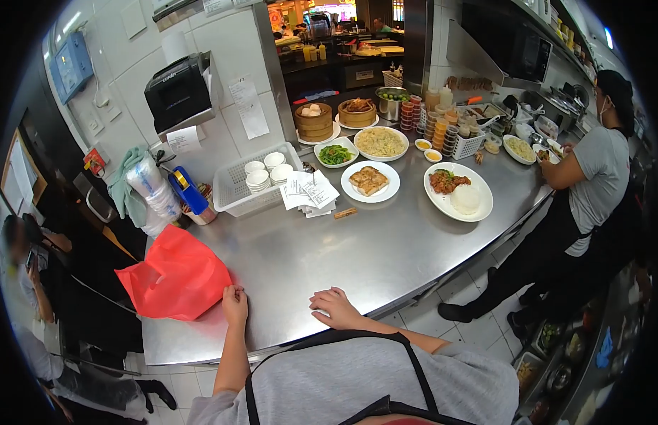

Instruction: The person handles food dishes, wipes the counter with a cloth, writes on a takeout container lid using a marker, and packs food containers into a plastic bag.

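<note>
At the left end of the steel counter, a crumpled red carrier bag [176,276] stands partly upright. My left hand [235,306] is at its lower right edge, fingers curled and closed against the bag's corner; the fingertips are partly hidden. My right hand [334,308] rests near the counter's front edge, palm down, fingers loosely stretched and holding nothing. Beyond my hands lie a stack of paper receipts [311,190], a plate of browned flat squares [369,182], and an oval plate of rice with saucy meat [458,193].
A white basket [237,202] holds small white bowls. Farther back are bamboo steamers [315,129], a plate of fried rice [380,142], greens [335,153] and stacked sauce cups [440,130]. A co-worker [598,156] stands at the right, handling plates. Other people are at the left.
</note>
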`<state>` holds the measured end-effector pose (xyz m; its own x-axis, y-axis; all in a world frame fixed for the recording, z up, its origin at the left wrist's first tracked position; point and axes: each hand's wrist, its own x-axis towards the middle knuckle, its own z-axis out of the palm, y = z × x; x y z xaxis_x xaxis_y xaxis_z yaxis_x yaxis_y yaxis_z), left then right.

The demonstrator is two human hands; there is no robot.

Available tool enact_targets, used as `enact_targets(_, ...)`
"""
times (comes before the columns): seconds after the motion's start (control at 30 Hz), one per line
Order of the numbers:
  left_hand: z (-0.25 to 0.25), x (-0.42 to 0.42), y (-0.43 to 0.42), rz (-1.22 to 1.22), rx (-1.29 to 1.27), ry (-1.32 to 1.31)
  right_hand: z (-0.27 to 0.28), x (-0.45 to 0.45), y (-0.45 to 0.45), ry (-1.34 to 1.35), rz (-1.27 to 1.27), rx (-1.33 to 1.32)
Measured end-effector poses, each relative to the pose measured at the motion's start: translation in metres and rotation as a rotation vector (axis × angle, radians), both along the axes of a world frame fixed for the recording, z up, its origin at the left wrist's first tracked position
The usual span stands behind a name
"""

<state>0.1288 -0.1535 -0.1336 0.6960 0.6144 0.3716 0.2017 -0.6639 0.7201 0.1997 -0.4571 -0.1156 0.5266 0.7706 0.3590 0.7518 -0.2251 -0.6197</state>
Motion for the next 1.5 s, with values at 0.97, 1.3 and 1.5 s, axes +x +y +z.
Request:
enact_targets(0.97,0.006,0.0,0.002,0.021,0.124,0.059,-0.002,-0.003,0.003,-0.021,-0.023,-0.007)
enact_targets(1.3,0.007,0.002,0.002,0.031,0.002,0.046,0.007,-0.003,0.007,-0.027,-0.043,-0.014)
enact_targets(1.5,0.006,0.002,0.002,0.008,-0.02,0.042,0.011,-0.002,0.013,-0.016,-0.084,-0.046)
